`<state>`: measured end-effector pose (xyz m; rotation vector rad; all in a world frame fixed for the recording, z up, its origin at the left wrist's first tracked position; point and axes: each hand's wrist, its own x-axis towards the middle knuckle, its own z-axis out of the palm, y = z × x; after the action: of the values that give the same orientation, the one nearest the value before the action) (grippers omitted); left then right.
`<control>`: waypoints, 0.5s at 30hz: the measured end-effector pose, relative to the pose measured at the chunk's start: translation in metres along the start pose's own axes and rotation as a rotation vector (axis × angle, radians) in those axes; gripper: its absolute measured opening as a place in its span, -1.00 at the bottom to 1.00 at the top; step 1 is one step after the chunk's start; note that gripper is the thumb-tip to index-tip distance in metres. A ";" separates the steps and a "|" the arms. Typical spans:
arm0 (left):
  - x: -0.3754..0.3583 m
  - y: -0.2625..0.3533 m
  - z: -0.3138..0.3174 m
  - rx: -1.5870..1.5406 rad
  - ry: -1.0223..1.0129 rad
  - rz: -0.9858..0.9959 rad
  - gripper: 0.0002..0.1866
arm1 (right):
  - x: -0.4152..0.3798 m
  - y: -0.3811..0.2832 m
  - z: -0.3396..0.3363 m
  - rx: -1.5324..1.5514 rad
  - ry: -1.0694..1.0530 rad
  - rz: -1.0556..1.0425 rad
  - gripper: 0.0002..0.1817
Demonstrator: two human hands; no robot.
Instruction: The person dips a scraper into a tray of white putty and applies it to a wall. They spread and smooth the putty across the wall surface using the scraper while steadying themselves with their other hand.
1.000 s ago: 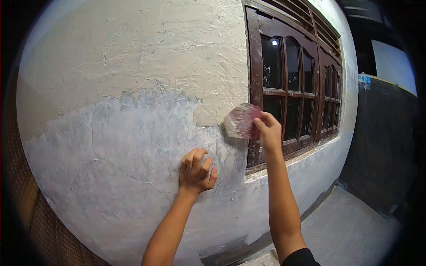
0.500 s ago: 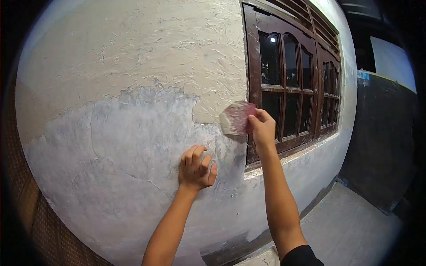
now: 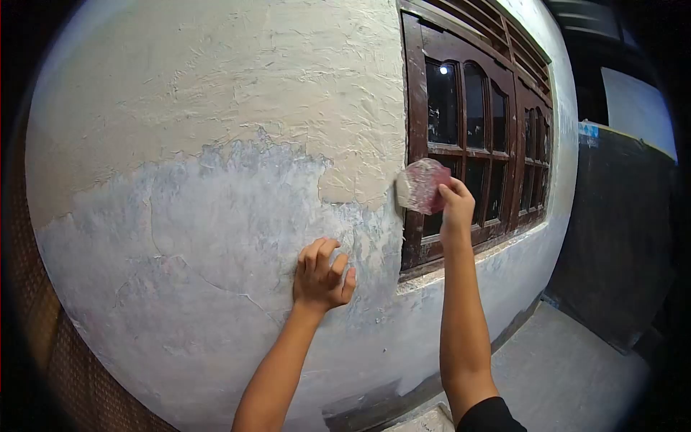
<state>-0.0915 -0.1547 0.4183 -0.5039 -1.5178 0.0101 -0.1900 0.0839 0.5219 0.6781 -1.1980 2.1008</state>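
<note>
My right hand [image 3: 459, 209] pinches a flat dark-red putty scraper [image 3: 426, 186] smeared with pale putty. The scraper's left edge is by the wall at the side of the brown window frame [image 3: 413, 248]. Lower and to the left, my left hand [image 3: 321, 275] is against or close to the grey part of the wall [image 3: 209, 230]. Its fingers are bent but apart, with nothing visible in them. Cream putty [image 3: 281, 79] with rough ridges covers the upper wall, ending in a ragged border above my left hand.
A brown wooden window [image 3: 468, 151] with several glass panes is set in the wall on the right. Below it runs a rough sill [image 3: 471, 258]. A dark panel [image 3: 612, 230] stands beyond the wall's corner. Woven matting [image 3: 83, 360] borders the left side. Grey floor [image 3: 565, 367] lies at lower right.
My right hand and the scraper have moved right, from the putty's ragged edge to the window frame. My left hand stays nearly in place.
</note>
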 end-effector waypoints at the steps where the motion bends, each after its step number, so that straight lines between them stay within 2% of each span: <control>1: 0.000 0.000 0.000 0.002 -0.004 -0.003 -0.63 | -0.002 -0.001 -0.001 0.051 0.001 -0.030 -0.79; 4: -0.002 0.000 0.001 -0.022 0.001 -0.011 -0.62 | -0.009 0.006 0.015 -0.004 -0.167 -0.083 -0.77; 7: -0.002 -0.001 0.001 -0.010 -0.003 -0.006 -0.62 | -0.001 0.007 0.019 -0.087 -0.122 -0.090 -0.78; 11: -0.001 -0.002 0.001 -0.006 0.012 0.004 -0.61 | 0.007 -0.006 0.003 0.002 -0.024 -0.069 -0.79; 15: -0.002 0.000 0.001 -0.011 -0.004 -0.007 -0.60 | 0.003 0.008 0.018 -0.026 -0.182 -0.130 -0.77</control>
<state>-0.0925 -0.1552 0.4165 -0.5077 -1.5245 -0.0032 -0.1951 0.0652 0.5276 0.9263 -1.2409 1.9458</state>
